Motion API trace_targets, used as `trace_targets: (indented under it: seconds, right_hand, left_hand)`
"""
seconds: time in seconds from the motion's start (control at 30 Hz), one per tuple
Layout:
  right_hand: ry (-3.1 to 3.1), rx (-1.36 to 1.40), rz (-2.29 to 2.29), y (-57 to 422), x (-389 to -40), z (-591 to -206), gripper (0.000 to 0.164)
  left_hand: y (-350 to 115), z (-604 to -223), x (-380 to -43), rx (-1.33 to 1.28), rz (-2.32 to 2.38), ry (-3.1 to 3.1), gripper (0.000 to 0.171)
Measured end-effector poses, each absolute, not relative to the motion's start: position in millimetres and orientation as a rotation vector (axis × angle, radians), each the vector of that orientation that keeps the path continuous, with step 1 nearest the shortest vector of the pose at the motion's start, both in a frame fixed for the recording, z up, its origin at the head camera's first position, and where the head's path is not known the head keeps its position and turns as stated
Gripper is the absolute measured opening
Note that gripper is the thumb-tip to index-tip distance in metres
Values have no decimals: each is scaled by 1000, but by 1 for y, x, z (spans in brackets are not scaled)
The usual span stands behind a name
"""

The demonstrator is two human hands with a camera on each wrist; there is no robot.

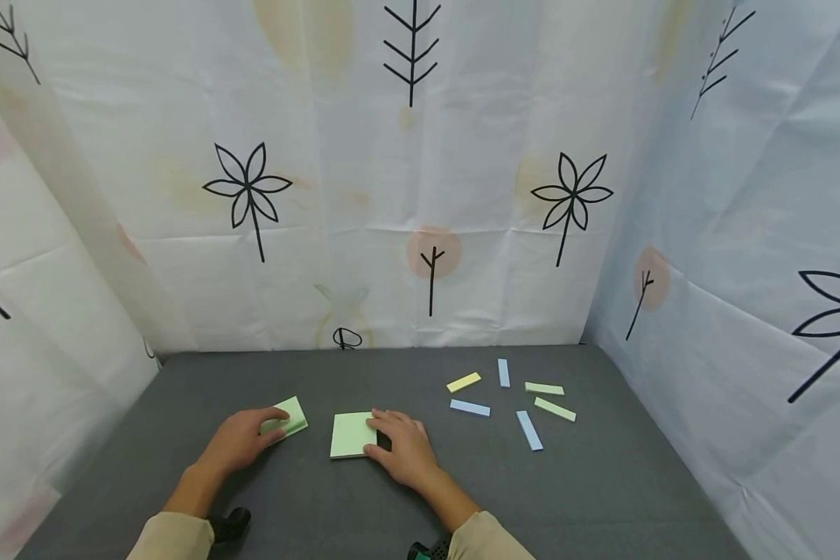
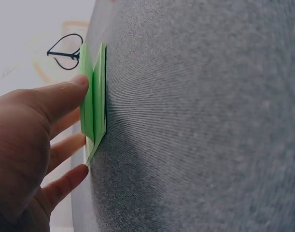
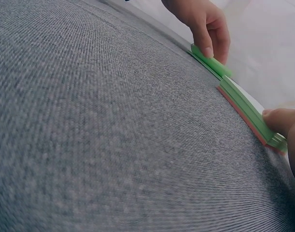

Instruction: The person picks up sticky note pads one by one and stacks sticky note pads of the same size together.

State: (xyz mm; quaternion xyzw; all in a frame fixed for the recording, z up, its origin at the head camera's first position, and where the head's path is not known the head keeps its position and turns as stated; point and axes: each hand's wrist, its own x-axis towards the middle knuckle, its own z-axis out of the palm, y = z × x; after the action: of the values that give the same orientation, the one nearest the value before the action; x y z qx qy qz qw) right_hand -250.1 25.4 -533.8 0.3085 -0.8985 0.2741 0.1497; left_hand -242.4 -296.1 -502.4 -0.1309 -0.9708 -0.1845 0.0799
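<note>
Fingers and thumb of my left hand (image 1: 236,442) hold a folded light-green paper (image 1: 296,415) on the dark table. In the left wrist view the folded paper (image 2: 93,104) shows two layers parting in a V, the thumb on its near side and fingers behind. My right hand (image 1: 404,449) grips the right side of a square light-green notepad (image 1: 350,435), thumb near its front corner and fingers at the back one. From the right wrist, the pad (image 3: 246,106) looks thick, with a reddish layer along its bottom.
Right of the hands, several small paper strips lie scattered: a yellow strip (image 1: 463,382), blue ones such as one strip (image 1: 529,430), and light-green ones such as another strip (image 1: 554,410). White patterned cloth (image 1: 490,295) hangs behind and beside the grey table (image 1: 602,498).
</note>
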Motion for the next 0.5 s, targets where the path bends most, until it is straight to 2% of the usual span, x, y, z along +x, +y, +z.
trace_targets:
  seconds: [0.5]
  right_hand:
    - [-2656,857,813,25,-251,-532,45]
  left_hand:
    - [-301,-502,-244,-368,-732,-2928,32]
